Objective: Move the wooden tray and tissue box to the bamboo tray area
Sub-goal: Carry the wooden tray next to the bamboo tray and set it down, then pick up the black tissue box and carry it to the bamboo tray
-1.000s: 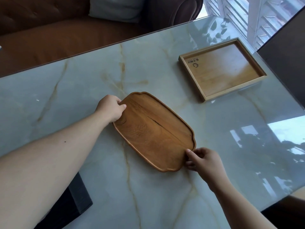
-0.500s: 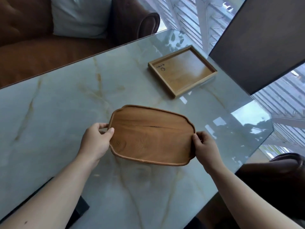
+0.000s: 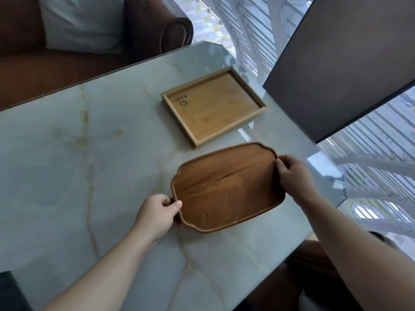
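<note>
A dark brown wooden tray with a scalloped rim is held between both hands, just in front of the light rectangular bamboo tray. My left hand grips its near-left end, thumb on the rim. My right hand grips its far-right end. The wooden tray's far edge lies close to the bamboo tray's near corner, with a small gap. No tissue box shows in this view.
The marble table ends close on the right, beyond my right hand. A dark slanted panel rises at the right. A brown sofa with a white cushion stands behind. A dark object sits at the bottom left corner.
Both hands have carried the wooden tray to the right and toward the bamboo tray, turning it. The view has swung right, so the table's right edge shows now.
</note>
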Demonstrator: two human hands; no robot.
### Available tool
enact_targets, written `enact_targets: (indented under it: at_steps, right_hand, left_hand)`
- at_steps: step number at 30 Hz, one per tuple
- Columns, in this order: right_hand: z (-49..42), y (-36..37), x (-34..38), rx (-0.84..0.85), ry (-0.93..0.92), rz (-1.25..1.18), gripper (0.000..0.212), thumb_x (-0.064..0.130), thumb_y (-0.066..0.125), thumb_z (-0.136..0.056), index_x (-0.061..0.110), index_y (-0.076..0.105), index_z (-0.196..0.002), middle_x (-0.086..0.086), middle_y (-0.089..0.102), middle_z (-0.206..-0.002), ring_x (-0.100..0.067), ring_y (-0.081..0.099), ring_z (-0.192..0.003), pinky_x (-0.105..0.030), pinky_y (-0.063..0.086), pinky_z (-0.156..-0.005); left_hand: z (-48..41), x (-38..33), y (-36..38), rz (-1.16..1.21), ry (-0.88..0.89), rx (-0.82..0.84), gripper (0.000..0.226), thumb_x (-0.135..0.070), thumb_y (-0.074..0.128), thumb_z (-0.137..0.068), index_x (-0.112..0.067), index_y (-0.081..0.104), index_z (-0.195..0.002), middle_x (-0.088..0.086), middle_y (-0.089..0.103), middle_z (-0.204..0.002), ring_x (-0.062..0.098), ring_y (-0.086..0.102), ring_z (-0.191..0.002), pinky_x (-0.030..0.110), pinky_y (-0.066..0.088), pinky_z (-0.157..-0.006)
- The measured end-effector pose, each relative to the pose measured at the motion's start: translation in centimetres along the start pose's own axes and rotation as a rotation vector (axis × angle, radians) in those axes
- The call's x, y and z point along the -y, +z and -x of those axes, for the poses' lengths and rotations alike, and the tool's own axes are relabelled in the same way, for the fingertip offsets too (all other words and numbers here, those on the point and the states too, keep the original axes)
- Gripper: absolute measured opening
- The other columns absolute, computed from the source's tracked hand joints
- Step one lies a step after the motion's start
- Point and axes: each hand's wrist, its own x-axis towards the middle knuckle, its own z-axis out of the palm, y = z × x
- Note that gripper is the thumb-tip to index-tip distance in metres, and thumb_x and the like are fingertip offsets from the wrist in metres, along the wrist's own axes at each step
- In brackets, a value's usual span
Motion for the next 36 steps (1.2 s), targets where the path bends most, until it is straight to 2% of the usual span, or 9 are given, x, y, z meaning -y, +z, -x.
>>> enact_targets:
  at_steps: [6, 10, 18, 21, 24, 26, 28, 31, 36]
  right_hand:
    - [-6.0, -3.8, -0.6, 0.024, -0.011, 0.125, 0.03, 0.022, 0.052, -0.096, 0.005, 0.068, -0.116, -0.015, 0.07, -0.115, -0.033, 0.063, -0.104, -0.037, 0.047, -0.085]
    - [-8.4, -4.9, -1.8, 0.07, 0.048, 0.189, 0.028, 0.023, 0.053, -0.095, 0.006, 0.066, -0.113, -0.016, 0.069, -0.114, -0.034, 0.062, -0.103, -0.042, 0.049, -0.088]
    - [-10.4, -5.0, -2.2, 0.113, -0.014, 0.332, 0.033, 0.027, 0.052, -0.094, 0.005, 0.063, -0.117, -0.015, 0.067, -0.114, -0.033, 0.06, -0.102, -0.034, 0.043, -0.076]
    - [-10.8, -5.1, -2.3, 0.143, -0.043, 0.439, 0.038, 0.03, 0.053, -0.093, 0.005, 0.061, -0.12, -0.017, 0.059, -0.119, -0.033, 0.054, -0.112, -0.037, 0.042, -0.085]
    - [-10.6, -5.5, -1.8, 0.206, -0.08, 0.564, 0.047, 0.036, 0.054, -0.09, 0.007, 0.053, -0.127, -0.018, 0.049, -0.135, -0.036, 0.043, -0.124, -0.042, 0.04, -0.097]
    - [-9.9, -5.5, -0.6, 0.206, -0.153, 0.601, 0.06, 0.04, 0.056, -0.09, 0.01, 0.041, -0.14, -0.016, 0.035, -0.151, -0.038, 0.033, -0.136, -0.049, 0.035, -0.106]
    - [-8.6, -4.9, 1.3, 0.212, -0.258, 0.621, 0.069, 0.044, 0.056, -0.091, 0.015, 0.031, -0.148, -0.013, 0.024, -0.159, -0.036, 0.024, -0.143, -0.051, 0.029, -0.112]
    - [-5.7, -3.1, 5.2, 0.285, -0.465, 0.654, 0.075, 0.048, 0.057, -0.089, 0.02, 0.027, -0.151, -0.012, 0.021, -0.162, -0.034, 0.024, -0.145, -0.049, 0.025, -0.115]
    - [0.5, 2.0, 11.3, 0.435, -0.808, 0.722, 0.077, 0.054, 0.058, -0.086, 0.021, 0.031, -0.15, -0.013, 0.024, -0.16, -0.036, 0.025, -0.144, -0.05, 0.029, -0.114]
  left_hand:
    - [-0.4, -4.2, 6.9, 0.116, -0.1, 0.103, 0.026, -0.019, 0.07, -0.078, -0.008, 0.058, -0.058, 0.023, 0.071, -0.077, 0.038, 0.071, -0.077, 0.056, 0.059, -0.071]
    - [-1.1, -5.9, 9.8, 0.143, -0.133, 0.124, 0.027, -0.005, 0.062, -0.087, -0.003, 0.05, -0.062, 0.021, 0.063, -0.078, 0.034, 0.067, -0.073, 0.043, 0.062, -0.059]
    - [-2.4, -6.4, 11.7, 0.084, -0.143, 0.111, 0.019, -0.009, 0.063, -0.086, -0.003, 0.049, -0.075, 0.037, 0.063, -0.106, 0.042, 0.069, -0.088, 0.047, 0.061, -0.067]
    - [-2.4, -6.5, 12.1, 0.047, -0.121, 0.111, 0.022, -0.013, 0.064, -0.086, -0.003, 0.049, -0.074, 0.035, 0.065, -0.102, 0.039, 0.07, -0.081, 0.047, 0.061, -0.068]
    - [-2.0, -6.5, 11.2, -0.108, -0.039, 0.151, 0.034, -0.035, 0.063, -0.084, -0.003, 0.059, -0.076, 0.022, 0.072, -0.084, 0.031, 0.071, -0.071, 0.047, 0.061, -0.071]
    - [-1.7, -6.7, 9.9, -0.302, 0.072, 0.147, 0.037, -0.048, 0.059, -0.081, -0.012, 0.065, -0.076, 0.011, 0.073, -0.078, 0.027, 0.07, -0.076, 0.037, 0.057, -0.075]
    - [-1.2, -7.1, 8.0, -0.494, 0.168, 0.097, 0.035, -0.047, 0.057, -0.084, -0.014, 0.067, -0.092, 0.006, 0.072, -0.088, 0.026, 0.066, -0.089, 0.03, 0.049, -0.076]
    - [0.0, -7.5, 4.3, -0.667, 0.301, 0.022, 0.044, -0.046, 0.054, -0.087, -0.014, 0.059, -0.117, 0.009, 0.068, -0.108, 0.028, 0.062, -0.103, 0.034, 0.049, -0.085]
    - [3.0, -6.2, -3.4, -0.873, 0.469, -0.097, 0.049, -0.05, 0.048, -0.087, -0.015, 0.052, -0.121, 0.011, 0.06, -0.122, 0.033, 0.056, -0.113, 0.043, 0.049, -0.091]
